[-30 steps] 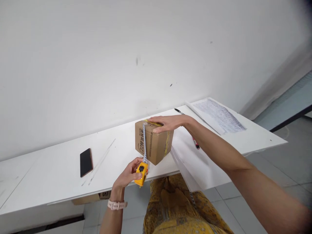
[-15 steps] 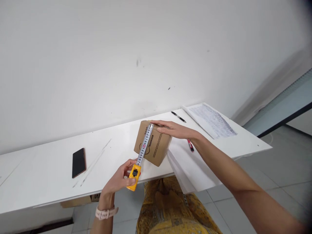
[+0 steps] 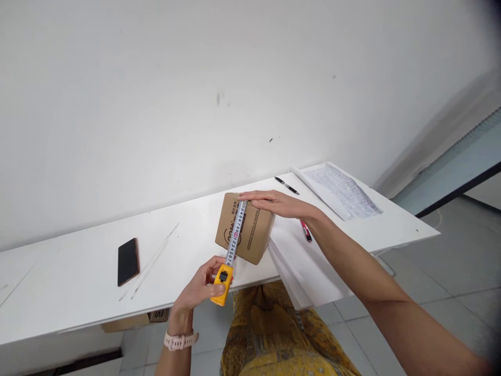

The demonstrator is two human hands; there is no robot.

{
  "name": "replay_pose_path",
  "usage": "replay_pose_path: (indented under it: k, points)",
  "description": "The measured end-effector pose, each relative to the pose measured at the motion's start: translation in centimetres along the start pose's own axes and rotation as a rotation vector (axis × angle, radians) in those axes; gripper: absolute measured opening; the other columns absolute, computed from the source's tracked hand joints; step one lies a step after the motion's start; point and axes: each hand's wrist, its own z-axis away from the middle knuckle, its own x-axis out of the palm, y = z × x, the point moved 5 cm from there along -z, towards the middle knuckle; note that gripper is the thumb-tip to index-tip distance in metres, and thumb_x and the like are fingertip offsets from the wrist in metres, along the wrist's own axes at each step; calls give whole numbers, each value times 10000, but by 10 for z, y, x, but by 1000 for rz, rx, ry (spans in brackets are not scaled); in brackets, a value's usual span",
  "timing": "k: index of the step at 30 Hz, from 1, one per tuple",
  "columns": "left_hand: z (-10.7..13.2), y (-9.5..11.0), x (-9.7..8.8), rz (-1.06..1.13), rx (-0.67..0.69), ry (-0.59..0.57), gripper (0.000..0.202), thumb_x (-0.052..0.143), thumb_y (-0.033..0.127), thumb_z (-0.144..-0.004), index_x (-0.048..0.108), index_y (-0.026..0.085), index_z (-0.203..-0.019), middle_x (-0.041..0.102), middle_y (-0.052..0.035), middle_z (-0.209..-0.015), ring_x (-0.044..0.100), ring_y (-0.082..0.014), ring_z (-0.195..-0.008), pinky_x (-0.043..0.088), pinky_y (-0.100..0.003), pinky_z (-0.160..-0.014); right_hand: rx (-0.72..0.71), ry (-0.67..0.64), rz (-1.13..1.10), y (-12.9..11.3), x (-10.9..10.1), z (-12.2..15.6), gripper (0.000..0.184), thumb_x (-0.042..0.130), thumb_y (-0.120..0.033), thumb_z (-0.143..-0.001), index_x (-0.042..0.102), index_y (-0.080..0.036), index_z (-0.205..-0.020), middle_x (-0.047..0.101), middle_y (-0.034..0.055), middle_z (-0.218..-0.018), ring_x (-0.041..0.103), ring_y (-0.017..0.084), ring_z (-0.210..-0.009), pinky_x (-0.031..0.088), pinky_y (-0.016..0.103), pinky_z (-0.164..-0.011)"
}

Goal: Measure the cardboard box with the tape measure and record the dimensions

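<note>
A small brown cardboard box point(image 3: 258, 241) with dark print sits at the front of the table. My left hand point(image 3: 201, 286) is closed around a yellow tape measure point(image 3: 222, 285), just off the box's near side. Its pulled-out metal blade point(image 3: 236, 232) runs slantwise over the box's printed face up to the far edge. There, my right hand point(image 3: 279, 202) lies with fingers stretched out along the edge, touching the box and the blade's end. The blade's very tip is hidden under the fingers.
On the white table point(image 3: 168, 277), a phone point(image 3: 128, 262) lies to the left. A black pen point(image 3: 287, 185), a red-and-black pen point(image 3: 306, 231), a white sheet point(image 3: 305, 266) and a printed sheet point(image 3: 344, 191) are to the right. A wall point(image 3: 156, 104) rises behind.
My left hand and the tape measure case have shifted slightly right, bringing the blade a little right across the box. The right-hand fingers have moved a little along the far edge, over the blade's end.
</note>
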Motion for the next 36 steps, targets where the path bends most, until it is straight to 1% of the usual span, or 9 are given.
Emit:
replay_pose_path:
  k: [7,19,24,27,29,31,32,34,36]
  points:
    - [-2,-14,1,-67,-3,75,587,789,495,-752,577,193,-1208,656,-69,-1031,599,-205,-876,459,-295,-743,-17,-27,15,1,-1,-3,404,525,-537,-951,646,-394,-1310,488,-12,-1529,405,283,-1440,302,514,-1188]
    - [-7,-27,-4,25,41,-2,682,800,515,-734,570,181,-1283,642,-96,-1078,595,-232,-936,461,-321,-796,6,-15,26,-1,2,-1,391,526,-533,-949,653,-408,-1297,515,-27,-1506,363,283,-1464,268,524,-1203]
    - [3,-25,-4,61,60,24,674,815,504,-716,598,174,-1263,657,-125,-1118,612,-248,-945,487,-335,-812,9,92,39,3,8,1,383,483,-495,-970,620,-434,-1323,520,-45,-1499,420,265,-1427,308,530,-1182]
    - [41,-29,-11,202,123,153,682,831,567,-648,622,217,-1194,625,-151,-1268,645,-268,-894,532,-373,-755,-36,278,126,-4,26,10,415,382,-497,-1003,610,-409,-1338,570,-21,-1454,493,257,-1365,339,556,-1153]
    - [76,-34,-19,297,166,371,719,837,620,-577,616,283,-1172,624,-114,-1301,676,-289,-854,558,-431,-765,-104,331,276,-13,53,15,439,362,-527,-1004,651,-369,-1294,621,12,-1396,522,270,-1331,289,598,-1164]
    - [111,-37,-23,313,178,625,757,849,642,-495,619,325,-1143,656,-74,-1256,681,-317,-853,578,-455,-746,-171,305,428,-21,90,12,488,511,-628,-916,649,-356,-1296,585,42,-1437,490,308,-1353,190,626,-1195]
    - [124,-36,-20,312,176,703,769,848,657,-455,627,333,-1116,669,-61,-1231,680,-325,-842,584,-470,-743,-201,286,476,-23,107,7,533,554,-670,-870,653,-357,-1290,585,57,-1436,479,322,-1357,171,623,-1201]
    - [138,-29,-12,297,171,799,784,844,686,-411,639,346,-1087,684,-45,-1201,677,-341,-848,588,-493,-758,-217,262,533,-25,134,-6,550,538,-682,-868,651,-350,-1292,573,71,-1446,446,324,-1384,140,597,-1217]
    - [137,-19,-2,273,142,793,777,842,682,-428,647,349,-1103,683,-40,-1212,675,-346,-870,584,-498,-788,-201,251,531,-25,143,-22,533,488,-656,-910,642,-332,-1305,561,76,-1457,418,318,-1405,92,585,-1227]
